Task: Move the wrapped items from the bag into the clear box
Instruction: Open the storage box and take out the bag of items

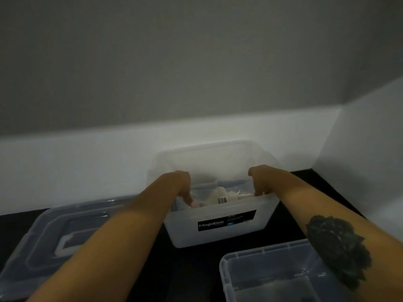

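Head | left hand [182, 186], right hand [259, 182] inside clear box [218, 236] | wrapped items [224, 196] within

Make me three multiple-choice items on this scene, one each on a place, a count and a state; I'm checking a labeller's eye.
1. Where does the lid lie?
A. left of the Megabox box
B. on that box
C. against the wall

2. How many hands are at that box's top?
A. none
B. one
C. two

3. What state is the box at lower right in?
A. lidded
C. open
B. upturned

Answers:
1 A, it lies flat beside the left forearm.
2 C, the left hand and right hand both curl their fingers there.
3 C, its inside shows.
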{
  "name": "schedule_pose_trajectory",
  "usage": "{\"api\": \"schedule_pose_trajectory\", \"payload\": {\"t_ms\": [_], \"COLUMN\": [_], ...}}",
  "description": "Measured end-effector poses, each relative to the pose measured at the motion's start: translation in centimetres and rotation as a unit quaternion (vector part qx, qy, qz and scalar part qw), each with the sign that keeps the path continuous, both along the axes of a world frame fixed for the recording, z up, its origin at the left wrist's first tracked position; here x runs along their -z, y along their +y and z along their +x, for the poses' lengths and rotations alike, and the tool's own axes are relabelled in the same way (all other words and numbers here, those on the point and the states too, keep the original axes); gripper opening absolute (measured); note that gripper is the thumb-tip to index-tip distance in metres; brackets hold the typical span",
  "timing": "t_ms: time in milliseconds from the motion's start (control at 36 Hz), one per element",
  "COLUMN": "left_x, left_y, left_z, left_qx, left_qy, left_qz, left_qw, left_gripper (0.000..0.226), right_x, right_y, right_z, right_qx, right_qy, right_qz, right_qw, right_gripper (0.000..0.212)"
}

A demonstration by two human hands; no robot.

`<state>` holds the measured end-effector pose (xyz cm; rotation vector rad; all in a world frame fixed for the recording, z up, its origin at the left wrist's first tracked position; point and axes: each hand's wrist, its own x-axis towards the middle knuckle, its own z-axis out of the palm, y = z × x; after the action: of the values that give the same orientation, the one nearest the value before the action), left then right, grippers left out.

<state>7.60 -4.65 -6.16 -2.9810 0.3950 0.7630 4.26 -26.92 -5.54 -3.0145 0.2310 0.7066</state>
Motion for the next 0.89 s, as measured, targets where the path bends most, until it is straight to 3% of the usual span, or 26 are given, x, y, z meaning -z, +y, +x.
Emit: {"api": "schedule_pose_trajectory", "payload": {"t_ms": [222,333,472,583,889], "left_x": [0.9,0.4,-1.6,-3.6,-9.8], "left_y": [0.2,0.3,1.0,1.3,4.4], "left_z": [0.0,0.2,0.1,-0.5,-4.6], "left_qx": [-0.025,-0.020,-0.048,-0.052,-0.046], "left_qy": [-0.005,-0.042,-0.067,-0.128,-0.359], "left_qz": [0.030,0.055,-0.018,-0.067,-0.176], "left_qw": [0.999,0.997,0.996,0.988,0.915], "left_gripper": [0.081,0.071,0.027,0.015,0.016], "right_x": [1.5,0.7,-0.9,-2.7,-10.5], "right_y": [-0.2,-0.2,-0.8,-1.2,-1.3], "right_z": [1.7,1.9,1.8,1.4,-2.7], "right_qx": [-0.034,-0.054,-0.058,-0.051,-0.043], "right_qy": [0.008,-0.050,-0.144,-0.183,-0.358], "right_qz": [-0.039,-0.045,-0.014,-0.015,-0.001], "right_qw": [0.999,0.996,0.988,0.982,0.933], "right_gripper": [0.040,0.003,0.019,0.017,0.014]}}
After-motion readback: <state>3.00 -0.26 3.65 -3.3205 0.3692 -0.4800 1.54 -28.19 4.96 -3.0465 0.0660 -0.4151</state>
